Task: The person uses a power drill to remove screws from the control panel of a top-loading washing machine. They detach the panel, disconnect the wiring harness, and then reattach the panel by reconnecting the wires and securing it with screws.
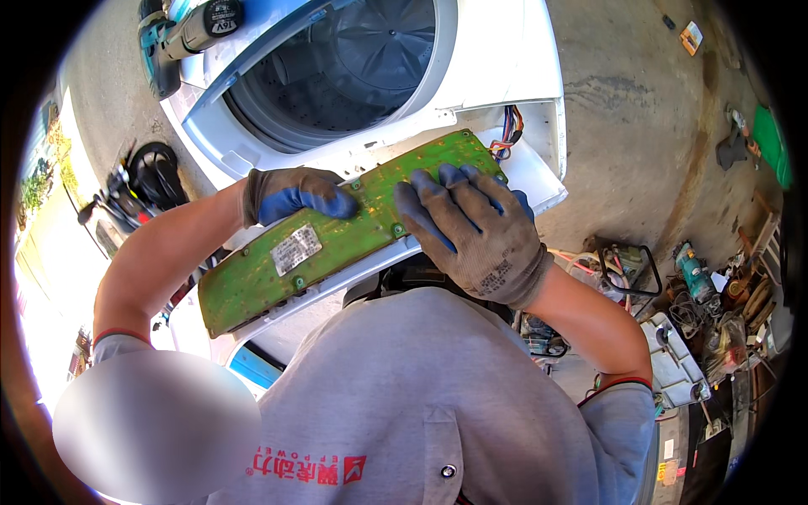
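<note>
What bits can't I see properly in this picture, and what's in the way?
All in the head view:
Underside of the long green rectangular circuit board: facing away.
Most fingers of the left hand in a brown-and-blue glove: hidden beyond its thumb and the board.
Board surface under the right hand in a matching glove: covered.
Far end of the white washing machine: cut off by the top edge.
Small orange-and-white flat thing: too small.

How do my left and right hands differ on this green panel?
Your left hand lays its thumb on the green panel, fingers hidden; your right hand shows fingers across it. The left hand is about midway along, the right hand near one end. Both are gloved.
</note>
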`<action>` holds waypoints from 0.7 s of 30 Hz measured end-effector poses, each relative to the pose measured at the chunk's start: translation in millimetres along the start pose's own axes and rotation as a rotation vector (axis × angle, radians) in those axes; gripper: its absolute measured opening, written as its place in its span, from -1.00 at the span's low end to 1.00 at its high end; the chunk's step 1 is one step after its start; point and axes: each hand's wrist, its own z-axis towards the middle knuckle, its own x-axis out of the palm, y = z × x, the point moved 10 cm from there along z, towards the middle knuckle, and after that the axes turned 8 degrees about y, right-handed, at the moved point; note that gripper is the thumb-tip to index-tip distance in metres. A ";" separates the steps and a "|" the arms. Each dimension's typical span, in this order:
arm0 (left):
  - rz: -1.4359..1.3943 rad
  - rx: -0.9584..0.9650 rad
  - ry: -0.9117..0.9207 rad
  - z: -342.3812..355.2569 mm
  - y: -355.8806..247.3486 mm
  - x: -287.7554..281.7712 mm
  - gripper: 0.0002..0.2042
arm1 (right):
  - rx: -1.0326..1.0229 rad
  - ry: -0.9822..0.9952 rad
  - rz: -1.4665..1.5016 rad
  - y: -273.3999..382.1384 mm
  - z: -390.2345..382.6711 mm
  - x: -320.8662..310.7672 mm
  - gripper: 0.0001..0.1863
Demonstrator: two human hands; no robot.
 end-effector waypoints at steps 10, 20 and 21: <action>-0.266 -0.096 -0.061 18.5 -26.5 23.2 -0.57 | -0.011 0.045 -0.099 5.5 -4.2 10.7 -0.67; 0.031 -0.169 -0.147 19.3 -40.2 9.2 -0.41 | 0.038 0.026 -0.135 5.3 -11.7 14.1 -0.67; 0.044 -0.173 -0.180 14.8 -36.6 6.1 -0.40 | 0.033 0.027 -0.148 7.6 -11.9 14.0 -0.66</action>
